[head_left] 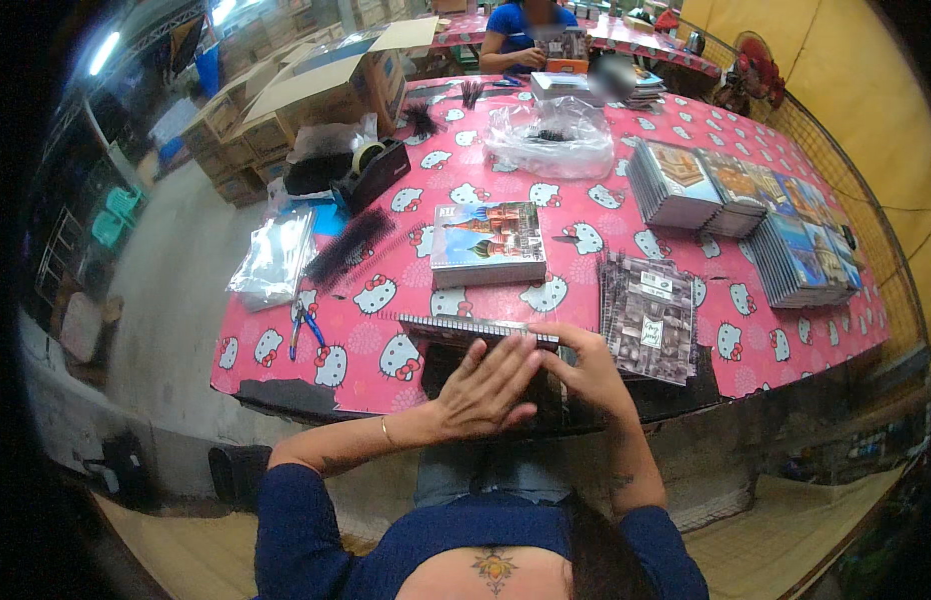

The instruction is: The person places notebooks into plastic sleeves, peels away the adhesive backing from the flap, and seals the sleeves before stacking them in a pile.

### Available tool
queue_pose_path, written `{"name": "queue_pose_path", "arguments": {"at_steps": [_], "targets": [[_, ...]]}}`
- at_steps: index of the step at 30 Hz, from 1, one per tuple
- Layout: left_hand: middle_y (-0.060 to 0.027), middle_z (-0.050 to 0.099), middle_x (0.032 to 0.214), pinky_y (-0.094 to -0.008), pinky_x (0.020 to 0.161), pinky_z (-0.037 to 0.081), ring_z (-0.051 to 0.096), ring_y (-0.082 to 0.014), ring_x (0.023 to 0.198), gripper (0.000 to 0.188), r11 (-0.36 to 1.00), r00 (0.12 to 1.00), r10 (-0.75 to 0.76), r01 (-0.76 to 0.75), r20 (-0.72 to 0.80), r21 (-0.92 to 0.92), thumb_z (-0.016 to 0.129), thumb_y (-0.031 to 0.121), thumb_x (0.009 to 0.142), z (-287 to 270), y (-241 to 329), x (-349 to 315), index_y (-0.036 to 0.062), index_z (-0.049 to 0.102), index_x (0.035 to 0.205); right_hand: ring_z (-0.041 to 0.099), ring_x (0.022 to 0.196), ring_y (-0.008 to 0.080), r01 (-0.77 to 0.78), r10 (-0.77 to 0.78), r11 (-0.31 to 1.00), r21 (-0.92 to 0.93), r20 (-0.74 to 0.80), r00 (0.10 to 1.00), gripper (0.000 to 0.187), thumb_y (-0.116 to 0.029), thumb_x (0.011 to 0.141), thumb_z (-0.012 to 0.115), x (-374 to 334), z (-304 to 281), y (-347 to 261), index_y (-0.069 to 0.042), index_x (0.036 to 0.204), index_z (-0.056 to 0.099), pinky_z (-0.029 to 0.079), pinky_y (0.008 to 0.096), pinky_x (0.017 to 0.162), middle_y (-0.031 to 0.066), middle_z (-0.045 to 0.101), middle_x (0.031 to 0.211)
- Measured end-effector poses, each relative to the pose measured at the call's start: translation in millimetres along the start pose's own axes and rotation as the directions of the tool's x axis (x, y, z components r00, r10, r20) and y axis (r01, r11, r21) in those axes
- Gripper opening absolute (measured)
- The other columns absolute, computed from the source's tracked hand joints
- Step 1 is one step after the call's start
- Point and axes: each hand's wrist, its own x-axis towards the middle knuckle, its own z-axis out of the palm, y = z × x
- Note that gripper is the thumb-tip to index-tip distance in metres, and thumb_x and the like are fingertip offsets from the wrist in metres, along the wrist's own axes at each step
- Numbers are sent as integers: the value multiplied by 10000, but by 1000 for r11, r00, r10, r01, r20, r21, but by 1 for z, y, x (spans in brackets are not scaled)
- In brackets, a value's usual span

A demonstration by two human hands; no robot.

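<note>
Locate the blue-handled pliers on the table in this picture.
In the head view, the blue-handled pliers lie on the table's left side, near its front edge, just below the clear plastic sleeves.

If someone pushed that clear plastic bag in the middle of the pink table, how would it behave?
The clear plastic bag looks crumpled and loose, so it would probably fold or slide rather than hold its shape. It seems nearly empty, with a few dark pieces inside, so likely light. The glossy film may be slippery.
</note>
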Motion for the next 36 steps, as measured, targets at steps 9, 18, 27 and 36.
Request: {"name": "queue_pose_path", "arguments": {"at_steps": [9, 18, 27, 36], "targets": [[-82, 641, 910, -560, 1135, 209, 643, -241, 897, 214, 962, 983, -176, 159, -59, -220, 621, 241, 920, -21, -24, 58, 127, 638, 1100, 701, 864, 199, -136, 137, 990, -42, 21, 990, 250, -152, 855, 711, -2, -22, -8, 11, 1045, 703, 525, 315, 803, 137, 731, 939], [-30, 654, 870, -545, 1120, 246, 648, -226, 852, 181, 964, 983, -182, 181, 9, -195, 667, 255, 884, -19, -30, 54, 132, 650, 1016, 676, 838, 136, -143, 133, 989, 45, 169, 977, 211, -155, 894, 679, 20, -42, -11, 4, 1028, 712, 531, 303, 781, 92, 730, 887], [-99, 648, 886, -427, 783, 488, 637, -278, 811, 233, 971, 979, -204, 204, 14, -126, 704, 185, 819, -23, -22, 49, 93, 642, 1023, 661, 716, 255, 52, -93, 926, -373, -94, 991, 119, -108, 805, 663, 17, -11, -15, -4, 847, 624, 529, 326, 681, 120, 646, 790], [-133, 689, 1043, -409, 853, 525, 669, -332, 984, 326, 856, 964, -150, 17, -218, -517, 676, 49, 830, -138, -6, 106, 70, 642, 1154, 477, 1225, 338, 357, -229, 928, 107, -593, 772, 636, -383, 909, 648, -32, 30, -94, 10, 1365, 442, 365, 452, 1046, 220, 518, 1316]]}}
